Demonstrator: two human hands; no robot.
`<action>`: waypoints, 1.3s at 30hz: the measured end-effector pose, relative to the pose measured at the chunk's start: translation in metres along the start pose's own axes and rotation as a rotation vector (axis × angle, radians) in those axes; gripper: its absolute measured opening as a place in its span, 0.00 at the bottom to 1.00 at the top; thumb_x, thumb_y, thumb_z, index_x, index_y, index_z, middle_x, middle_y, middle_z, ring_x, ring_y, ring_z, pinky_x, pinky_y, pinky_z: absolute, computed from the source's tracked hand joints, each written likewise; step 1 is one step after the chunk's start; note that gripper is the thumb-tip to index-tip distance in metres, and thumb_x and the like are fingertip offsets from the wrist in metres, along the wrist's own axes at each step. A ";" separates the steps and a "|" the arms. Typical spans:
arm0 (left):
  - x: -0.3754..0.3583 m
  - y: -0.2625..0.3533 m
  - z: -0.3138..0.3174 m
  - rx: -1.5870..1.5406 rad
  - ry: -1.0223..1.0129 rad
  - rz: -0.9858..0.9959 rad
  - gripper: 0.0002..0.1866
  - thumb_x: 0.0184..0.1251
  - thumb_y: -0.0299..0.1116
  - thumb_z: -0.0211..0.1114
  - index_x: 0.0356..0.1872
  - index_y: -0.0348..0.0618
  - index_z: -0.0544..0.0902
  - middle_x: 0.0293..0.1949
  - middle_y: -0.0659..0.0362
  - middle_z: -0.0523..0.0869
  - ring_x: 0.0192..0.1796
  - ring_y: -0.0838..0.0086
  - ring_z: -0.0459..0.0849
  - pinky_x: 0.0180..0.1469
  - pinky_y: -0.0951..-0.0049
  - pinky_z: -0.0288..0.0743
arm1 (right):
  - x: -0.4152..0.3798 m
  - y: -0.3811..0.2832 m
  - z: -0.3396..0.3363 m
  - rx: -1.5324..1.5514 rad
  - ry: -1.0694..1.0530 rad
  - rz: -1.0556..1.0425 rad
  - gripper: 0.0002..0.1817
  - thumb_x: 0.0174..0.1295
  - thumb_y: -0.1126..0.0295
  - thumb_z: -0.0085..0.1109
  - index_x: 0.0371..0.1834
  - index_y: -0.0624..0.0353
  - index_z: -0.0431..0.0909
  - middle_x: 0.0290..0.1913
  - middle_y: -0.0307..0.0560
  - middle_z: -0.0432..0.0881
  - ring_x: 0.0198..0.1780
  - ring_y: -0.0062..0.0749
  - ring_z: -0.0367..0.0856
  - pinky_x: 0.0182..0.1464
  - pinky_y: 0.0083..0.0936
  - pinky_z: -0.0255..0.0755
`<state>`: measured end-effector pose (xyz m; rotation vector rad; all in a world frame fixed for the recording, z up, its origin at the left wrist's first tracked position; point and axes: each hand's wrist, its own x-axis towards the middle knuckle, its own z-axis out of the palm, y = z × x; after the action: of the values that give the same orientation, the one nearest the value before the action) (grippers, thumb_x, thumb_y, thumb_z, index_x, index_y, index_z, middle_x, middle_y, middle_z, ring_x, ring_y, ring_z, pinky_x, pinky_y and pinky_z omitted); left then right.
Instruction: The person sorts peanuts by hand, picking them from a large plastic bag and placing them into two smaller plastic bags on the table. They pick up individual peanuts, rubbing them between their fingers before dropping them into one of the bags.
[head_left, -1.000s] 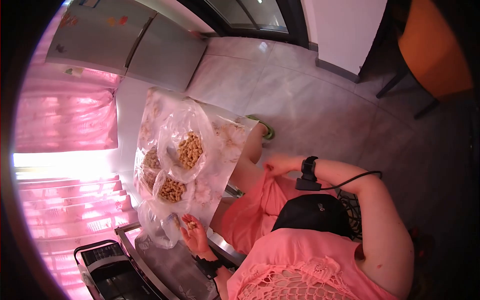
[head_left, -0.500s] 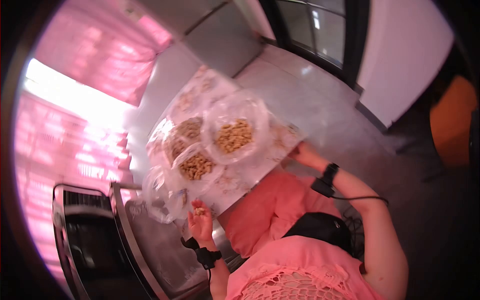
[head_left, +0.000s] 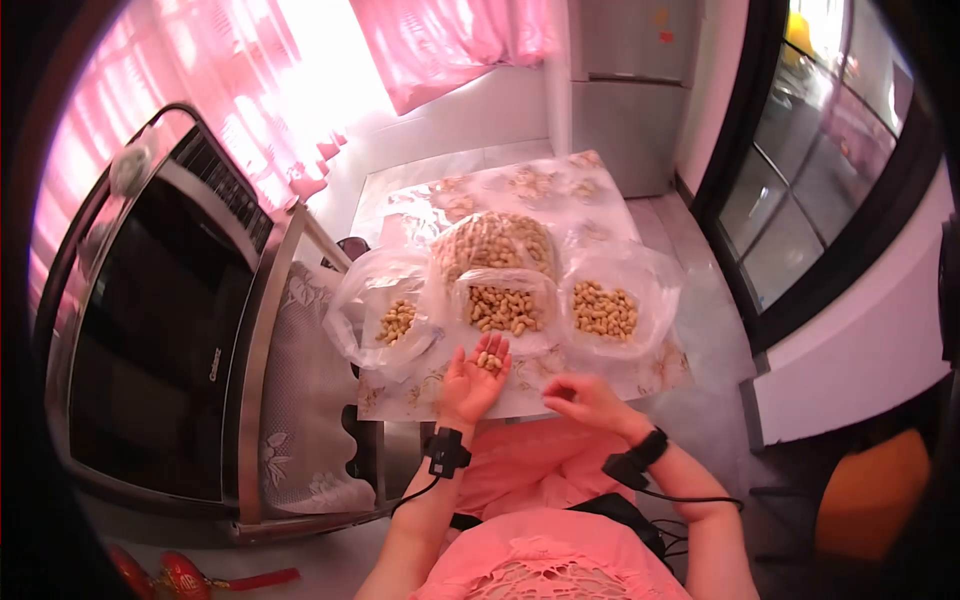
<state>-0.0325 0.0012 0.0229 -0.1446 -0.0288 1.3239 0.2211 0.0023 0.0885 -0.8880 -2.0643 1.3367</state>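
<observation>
Fingers of the left hand [head_left: 469, 392] are open and loosely cupped, palm up, with a few nuts [head_left: 489, 362] lying in them. On the right hand [head_left: 592, 402] they curl in toward the thumb, narrow; whether they meet or pinch anything, I cannot tell. The right hand hovers near the front edge of the surface [head_left: 640, 378], apart from the left hand, its fingertips pointing toward it.

Three clear bags sit in a row across the surface, each with its mouth open. The left bag [head_left: 346, 318] holds a small pile of peanuts [head_left: 396, 321], the middle bag [head_left: 548, 288] holds a fuller pile just beyond the left hand, and the right bag [head_left: 660, 292] holds another pile, beyond the right hand. Behind the middle bag lies a large bag [head_left: 494, 244], bulging with more peanuts. A flowered cover lies over the surface.

Each wrist wears a black band, the left band [head_left: 447, 453] and the right band [head_left: 637, 459], both with a cable. Left of the surface stands a black oven [head_left: 160, 335] beside a rack with a lace cloth [head_left: 305, 440]. A fridge [head_left: 630, 125] stands beyond the far edge, and an orange chair [head_left: 872, 495] is at the lower right.
</observation>
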 end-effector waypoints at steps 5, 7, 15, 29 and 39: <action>0.010 -0.003 -0.010 -0.028 -0.020 -0.008 0.31 0.80 0.52 0.45 0.69 0.37 0.68 0.70 0.49 0.71 0.75 0.56 0.64 0.75 0.52 0.59 | 0.069 0.023 0.040 0.101 0.300 -0.016 0.13 0.59 0.67 0.71 0.43 0.62 0.82 0.35 0.44 0.86 0.32 0.21 0.82 0.35 0.21 0.76; 0.011 -0.003 -0.019 0.001 -0.109 -0.022 0.32 0.79 0.53 0.45 0.71 0.37 0.66 0.72 0.49 0.68 0.76 0.56 0.63 0.75 0.52 0.59 | 0.078 0.034 0.048 0.076 0.296 -0.012 0.14 0.58 0.67 0.71 0.44 0.61 0.82 0.35 0.44 0.85 0.32 0.23 0.82 0.35 0.22 0.76; 0.006 -0.008 -0.018 0.188 -0.027 0.045 0.32 0.78 0.52 0.48 0.71 0.36 0.65 0.74 0.48 0.66 0.77 0.56 0.61 0.78 0.54 0.52 | 0.074 0.028 0.057 -0.100 0.425 -0.155 0.15 0.54 0.67 0.72 0.42 0.60 0.82 0.36 0.46 0.79 0.34 0.36 0.81 0.38 0.29 0.75; 0.009 0.000 -0.018 0.244 -0.090 -0.019 0.30 0.79 0.48 0.49 0.73 0.39 0.63 0.75 0.49 0.66 0.77 0.58 0.60 0.79 0.53 0.46 | 0.069 0.039 0.062 0.009 0.466 -0.175 0.10 0.55 0.69 0.68 0.37 0.61 0.81 0.35 0.45 0.77 0.34 0.36 0.80 0.37 0.30 0.75; 0.009 0.005 -0.019 0.340 -0.098 -0.018 0.29 0.80 0.48 0.49 0.73 0.40 0.64 0.74 0.50 0.67 0.76 0.61 0.62 0.79 0.55 0.47 | 0.066 0.040 0.061 -0.033 0.494 -0.195 0.09 0.56 0.68 0.66 0.36 0.60 0.79 0.35 0.46 0.77 0.36 0.42 0.80 0.39 0.35 0.75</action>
<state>-0.0331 0.0096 0.0032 0.2089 0.1119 1.2982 0.1443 0.0288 0.0331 -0.8969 -1.7360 0.8748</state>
